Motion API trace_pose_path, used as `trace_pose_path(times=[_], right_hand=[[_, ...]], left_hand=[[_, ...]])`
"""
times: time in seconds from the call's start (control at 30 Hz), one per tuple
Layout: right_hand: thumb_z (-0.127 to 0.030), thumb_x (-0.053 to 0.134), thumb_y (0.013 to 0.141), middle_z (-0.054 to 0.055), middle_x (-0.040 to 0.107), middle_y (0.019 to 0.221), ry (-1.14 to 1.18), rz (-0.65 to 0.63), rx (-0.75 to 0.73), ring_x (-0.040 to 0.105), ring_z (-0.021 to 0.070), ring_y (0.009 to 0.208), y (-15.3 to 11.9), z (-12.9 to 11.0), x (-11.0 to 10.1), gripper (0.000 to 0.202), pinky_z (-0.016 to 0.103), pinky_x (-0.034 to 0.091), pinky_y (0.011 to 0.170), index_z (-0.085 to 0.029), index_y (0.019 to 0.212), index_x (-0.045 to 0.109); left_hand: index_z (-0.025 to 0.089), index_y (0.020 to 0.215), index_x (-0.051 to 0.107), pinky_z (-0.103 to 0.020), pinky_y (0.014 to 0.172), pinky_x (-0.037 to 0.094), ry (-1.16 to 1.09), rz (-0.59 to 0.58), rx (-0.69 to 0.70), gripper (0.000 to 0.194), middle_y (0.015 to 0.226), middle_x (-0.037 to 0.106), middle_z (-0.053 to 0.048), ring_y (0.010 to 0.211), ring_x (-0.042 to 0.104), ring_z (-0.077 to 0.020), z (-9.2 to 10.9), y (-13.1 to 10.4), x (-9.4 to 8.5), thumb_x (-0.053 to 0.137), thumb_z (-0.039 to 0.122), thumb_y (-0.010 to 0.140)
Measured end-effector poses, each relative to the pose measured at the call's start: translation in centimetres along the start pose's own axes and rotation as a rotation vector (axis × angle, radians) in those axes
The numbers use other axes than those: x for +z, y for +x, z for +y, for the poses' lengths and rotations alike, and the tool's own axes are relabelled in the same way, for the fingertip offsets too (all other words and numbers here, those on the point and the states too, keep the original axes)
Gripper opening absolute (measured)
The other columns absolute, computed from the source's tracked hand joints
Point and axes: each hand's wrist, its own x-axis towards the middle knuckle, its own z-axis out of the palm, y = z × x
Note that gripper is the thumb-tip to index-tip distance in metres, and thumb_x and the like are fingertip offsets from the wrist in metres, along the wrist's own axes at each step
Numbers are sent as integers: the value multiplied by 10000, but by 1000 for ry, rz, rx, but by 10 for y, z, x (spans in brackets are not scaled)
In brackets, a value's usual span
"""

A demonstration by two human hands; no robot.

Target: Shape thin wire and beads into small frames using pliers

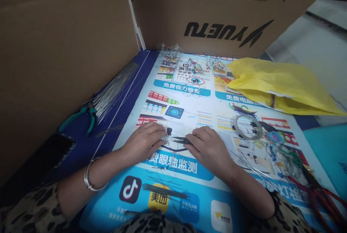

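Observation:
My left hand (143, 140) is closed in a pinch on a thin wire (168, 142), mostly hidden by the fingertips. A small dark piece (169, 131) shows just beyond those fingertips; whether it is joined to the wire I cannot tell. My right hand (210, 149) grips small needle-nose pliers (181, 140), their dark jaws pointing left at the wire. Both hands are over a printed poster (173, 115). Between my forearms lies a bundle of short dark wires (165, 191), with thin loose strands around it.
Teal-handled cutters (90, 115) and long straight wires (115, 88) lie left, near a dark phone (58, 153). On the right are a wire coil (247, 127), red-handled scissors (322, 197) and a yellow bag (282, 81). Cardboard walls (203, 5) stand behind; tangled wire pieces (195, 66) lie before them.

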Motion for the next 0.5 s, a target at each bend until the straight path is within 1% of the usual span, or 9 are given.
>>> trace_pose_path(times=[0.2,0.37,0.5], right_hand=[[-330,484,883,71,596,826,3,-20,71,493,196,815,9,-12,-7,214,333,363,725,-182,871,639],[-323,510,867,76,581,776,-166,-37,79,471,205,788,17,-26,-15,200,329,314,667,-176,793,624],[-260,543,844,63,571,796,-308,-55,65,452,216,803,19,-37,-17,110,344,279,676,-175,850,611]], left_hand=[[158,1012,600,-396,828,469,47,-15,-10,182,1004,625,-82,957,534,-225,3,0,1,518,231,866],[148,986,595,-386,808,474,53,-1,-38,164,985,617,-87,934,527,-219,6,-1,1,509,221,866],[147,925,606,-370,819,471,53,-11,-39,124,977,621,-79,930,531,-208,6,-2,2,517,207,862]])
